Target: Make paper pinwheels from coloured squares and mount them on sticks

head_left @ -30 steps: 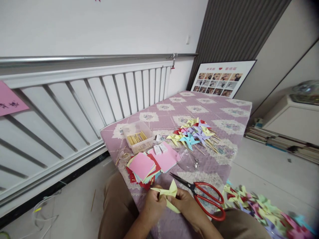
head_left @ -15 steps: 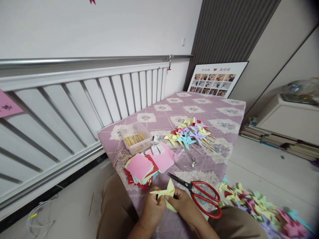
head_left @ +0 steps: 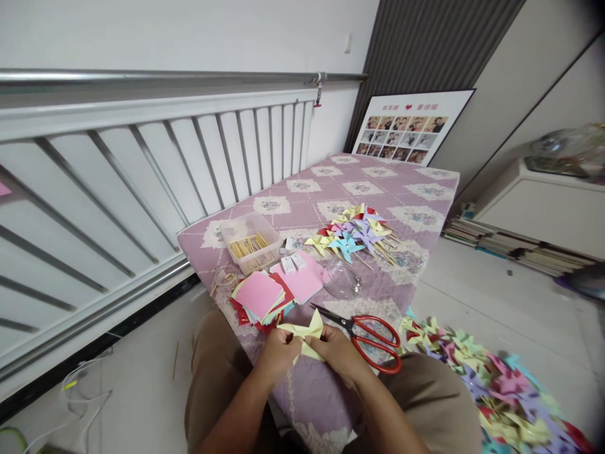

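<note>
Between my two hands is a pale yellow paper pinwheel (head_left: 311, 330), its blades folded in toward the centre. My left hand (head_left: 280, 354) pinches its left side, thumb near the middle. From the right, my right hand (head_left: 336, 352) grips it with thumb and fingers closed. A small shiny spot shows at the pinwheel's centre between the thumbs. Just right of my right hand lie red-handled scissors (head_left: 373, 337), blades pointing left. Beyond my left hand sits a stack of coloured paper squares (head_left: 259, 296), pink on top.
A clear plastic box (head_left: 250, 243) holds thin wooden sticks. Small white boxes (head_left: 293, 261) rest on pink paper. A clear round dish (head_left: 343, 280) lies near finished pinwheels (head_left: 357, 233) on sticks. More pinwheels (head_left: 501, 384) are heaped at lower right. A radiator (head_left: 189, 164) lines the table's left side.
My view has tilted down, so the table appears higher. Both hands stay on the yellow pinwheel, whose blades now look more gathered at the centre.
</note>
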`<state>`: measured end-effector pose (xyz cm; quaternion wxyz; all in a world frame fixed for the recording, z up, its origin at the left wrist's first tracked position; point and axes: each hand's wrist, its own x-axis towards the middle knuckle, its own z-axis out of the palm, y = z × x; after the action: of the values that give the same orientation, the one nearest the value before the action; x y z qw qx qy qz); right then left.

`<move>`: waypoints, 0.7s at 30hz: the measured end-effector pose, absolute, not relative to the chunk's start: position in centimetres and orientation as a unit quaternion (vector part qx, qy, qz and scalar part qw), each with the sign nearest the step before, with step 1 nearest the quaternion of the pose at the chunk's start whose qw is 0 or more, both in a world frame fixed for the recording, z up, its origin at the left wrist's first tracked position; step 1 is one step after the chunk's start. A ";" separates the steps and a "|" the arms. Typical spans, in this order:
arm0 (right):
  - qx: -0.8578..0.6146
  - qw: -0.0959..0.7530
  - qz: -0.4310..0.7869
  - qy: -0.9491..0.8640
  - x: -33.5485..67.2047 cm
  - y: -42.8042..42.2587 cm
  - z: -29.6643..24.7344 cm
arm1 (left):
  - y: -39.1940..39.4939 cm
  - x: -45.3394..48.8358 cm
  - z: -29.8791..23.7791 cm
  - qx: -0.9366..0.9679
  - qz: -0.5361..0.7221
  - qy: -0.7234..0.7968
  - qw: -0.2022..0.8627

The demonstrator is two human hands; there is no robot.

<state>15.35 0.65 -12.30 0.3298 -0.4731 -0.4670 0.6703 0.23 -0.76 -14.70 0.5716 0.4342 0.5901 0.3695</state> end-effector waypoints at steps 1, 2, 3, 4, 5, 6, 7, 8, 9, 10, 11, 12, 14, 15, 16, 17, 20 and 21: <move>-0.472 0.330 0.671 -0.467 15.3 0.6 -12.4 | -0.7 0.2 -14.7 0.433 0.370 0.582 0.580; -0.472 0.329 0.672 -0.466 15.3 0.6 -12.4 | -0.7 0.2 -14.7 0.430 0.372 0.574 0.590; -0.472 0.328 0.673 -0.465 15.3 0.7 -12.4 | -0.7 0.2 -14.7 0.426 0.375 0.566 0.598; -0.472 0.326 0.674 -0.465 15.3 0.7 -12.4 | -0.6 0.2 -14.7 0.421 0.379 0.560 0.604; -0.473 0.324 0.675 -0.465 15.3 0.7 -12.3 | -0.6 0.2 -14.7 0.416 0.381 0.557 0.609; -0.473 0.323 0.676 -0.464 15.3 0.7 -12.3 | -0.6 0.2 -14.7 0.412 0.380 0.556 0.613; -0.473 0.323 0.677 -0.464 15.3 0.8 -12.2 | -0.5 0.2 -14.7 0.411 0.376 0.557 0.617; -0.472 0.322 0.678 -0.463 15.3 0.8 -12.2 | -0.5 0.2 -14.7 0.411 0.372 0.558 0.618; -0.471 0.322 0.679 -0.461 15.3 0.8 -12.2 | -0.5 0.1 -14.7 0.413 0.369 0.559 0.617; -0.472 0.321 0.680 -0.459 15.3 0.9 -12.2 | -0.5 0.1 -14.6 0.416 0.368 0.560 0.615; -0.473 0.321 0.681 -0.457 15.3 0.9 -12.2 | -0.5 0.1 -14.6 0.418 0.368 0.560 0.613; -0.475 0.321 0.683 -0.453 15.4 0.9 -12.2 | -0.5 0.1 -14.6 0.420 0.367 0.561 0.612; -0.476 0.321 0.686 -0.447 15.4 0.9 -12.2 | -0.5 0.1 -14.6 0.422 0.366 0.565 0.608; -0.473 0.322 0.689 -0.445 15.4 0.9 -12.2 | -0.5 0.1 -14.6 0.421 0.367 0.565 0.607; -0.469 0.323 0.693 -0.443 15.5 0.9 -12.3 | -0.4 0.2 -14.5 0.418 0.372 0.562 0.609; -0.465 0.325 0.697 -0.439 15.5 0.9 -12.3 | -0.4 0.2 -14.6 0.412 0.382 0.557 0.612; -0.468 0.355 0.700 -0.405 15.7 1.0 -12.4 | -0.4 0.4 -14.8 0.377 0.422 0.529 0.632; -0.469 0.372 0.702 -0.387 15.8 1.0 -12.4 | -0.4 0.5 -14.9 0.365 0.434 0.520 0.639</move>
<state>15.81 0.99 -12.43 0.3717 -0.4686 -0.3868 0.7019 0.46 -0.45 -14.86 0.6387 0.3645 0.5205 0.4339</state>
